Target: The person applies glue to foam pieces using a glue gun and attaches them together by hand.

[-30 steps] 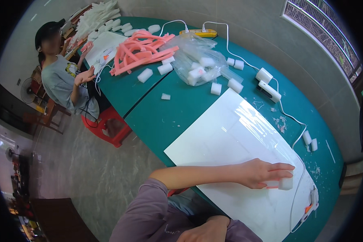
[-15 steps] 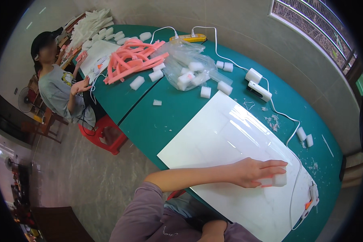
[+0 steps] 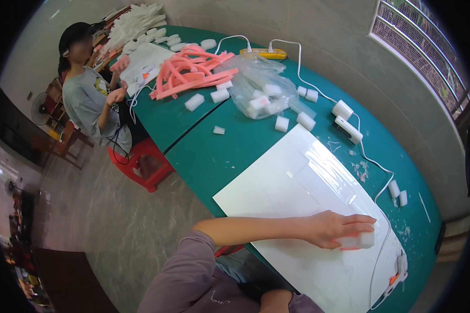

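Reaching across from the lower left, my left hand rests over a white foam piece with a thin pink strip along its lower edge. My thumb and fingers span the foam, which sits on the glossy white board. My fingers partly cover it. Of my right arm, only a bit of bare forearm shows at the bottom edge, and the hand is out of sight. Near the board's right corner lies a white glue gun with an orange part and a white cord.
Past the board are a clear plastic bag with white foam blocks, pink foam strips, a yellow power strip and a white device. A person sits on a red stool at the green table's far left.
The whole view has shifted slightly, with the scene sliding right. My left hand stays on the foam piece. The other person's hands have changed position.
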The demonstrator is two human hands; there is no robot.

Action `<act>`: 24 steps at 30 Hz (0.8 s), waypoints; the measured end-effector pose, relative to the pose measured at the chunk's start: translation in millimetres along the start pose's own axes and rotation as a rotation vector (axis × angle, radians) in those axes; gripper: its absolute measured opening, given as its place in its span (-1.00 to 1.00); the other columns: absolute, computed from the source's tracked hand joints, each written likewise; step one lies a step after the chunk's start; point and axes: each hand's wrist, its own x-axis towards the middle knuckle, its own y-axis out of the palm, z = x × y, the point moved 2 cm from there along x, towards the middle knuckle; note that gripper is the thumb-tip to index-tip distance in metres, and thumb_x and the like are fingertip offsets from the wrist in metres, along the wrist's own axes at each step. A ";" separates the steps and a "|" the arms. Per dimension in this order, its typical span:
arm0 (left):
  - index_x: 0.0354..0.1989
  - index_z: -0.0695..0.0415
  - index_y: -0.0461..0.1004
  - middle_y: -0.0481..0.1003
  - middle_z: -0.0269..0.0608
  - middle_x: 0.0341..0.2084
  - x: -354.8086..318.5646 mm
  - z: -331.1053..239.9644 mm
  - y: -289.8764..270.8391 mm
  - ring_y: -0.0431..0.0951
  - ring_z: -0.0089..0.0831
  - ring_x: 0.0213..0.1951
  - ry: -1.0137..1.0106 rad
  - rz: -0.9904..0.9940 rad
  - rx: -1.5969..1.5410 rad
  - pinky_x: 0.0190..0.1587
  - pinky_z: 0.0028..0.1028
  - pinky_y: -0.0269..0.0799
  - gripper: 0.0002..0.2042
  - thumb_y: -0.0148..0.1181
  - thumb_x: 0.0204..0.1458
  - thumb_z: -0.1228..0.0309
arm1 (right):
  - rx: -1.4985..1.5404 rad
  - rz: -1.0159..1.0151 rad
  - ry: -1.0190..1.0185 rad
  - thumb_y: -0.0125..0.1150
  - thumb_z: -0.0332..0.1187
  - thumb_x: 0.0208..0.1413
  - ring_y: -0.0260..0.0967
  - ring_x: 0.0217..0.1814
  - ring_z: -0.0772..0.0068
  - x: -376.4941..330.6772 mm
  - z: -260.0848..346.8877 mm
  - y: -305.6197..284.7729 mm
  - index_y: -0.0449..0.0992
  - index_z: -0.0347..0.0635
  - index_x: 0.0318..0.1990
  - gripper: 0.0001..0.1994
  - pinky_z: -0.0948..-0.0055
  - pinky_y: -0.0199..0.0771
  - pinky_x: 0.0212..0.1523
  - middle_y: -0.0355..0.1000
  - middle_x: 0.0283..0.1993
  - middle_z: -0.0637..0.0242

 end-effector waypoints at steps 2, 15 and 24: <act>0.15 -0.07 0.04 -0.05 -0.31 0.23 -0.4 -0.7 2.0 0.44 -0.22 -0.23 0.004 -0.016 0.007 -0.37 -0.42 0.40 -0.36 0.15 -0.17 0.48 | -0.003 0.005 -0.012 0.07 -0.14 0.05 0.18 -0.66 0.28 0.4 -2.2 0.5 0.36 -0.45 -0.23 -0.59 0.42 0.26 -0.60 0.32 -0.58 0.14; 0.17 -0.06 0.01 -0.08 -0.32 0.24 0.8 0.1 2.9 0.41 -0.23 -0.14 -0.021 0.013 -0.010 -0.37 -0.43 0.39 -0.28 0.18 -0.23 0.54 | -0.123 0.008 -0.077 0.08 -0.18 0.04 0.19 -0.64 0.27 0.6 0.6 0.4 0.36 -0.44 -0.24 -0.61 0.41 0.26 -0.58 0.33 -0.55 0.13; 0.17 -0.06 0.01 -0.08 -0.32 0.24 0.4 0.5 3.6 0.41 -0.23 -0.15 0.001 -0.020 -0.031 -0.39 -0.42 0.38 -0.28 0.18 -0.25 0.55 | -0.203 0.003 -0.106 0.09 -0.20 0.03 0.20 -0.63 0.26 -1.2 5.4 0.3 0.36 -0.43 -0.24 -0.63 0.40 0.27 -0.57 0.33 -0.53 0.12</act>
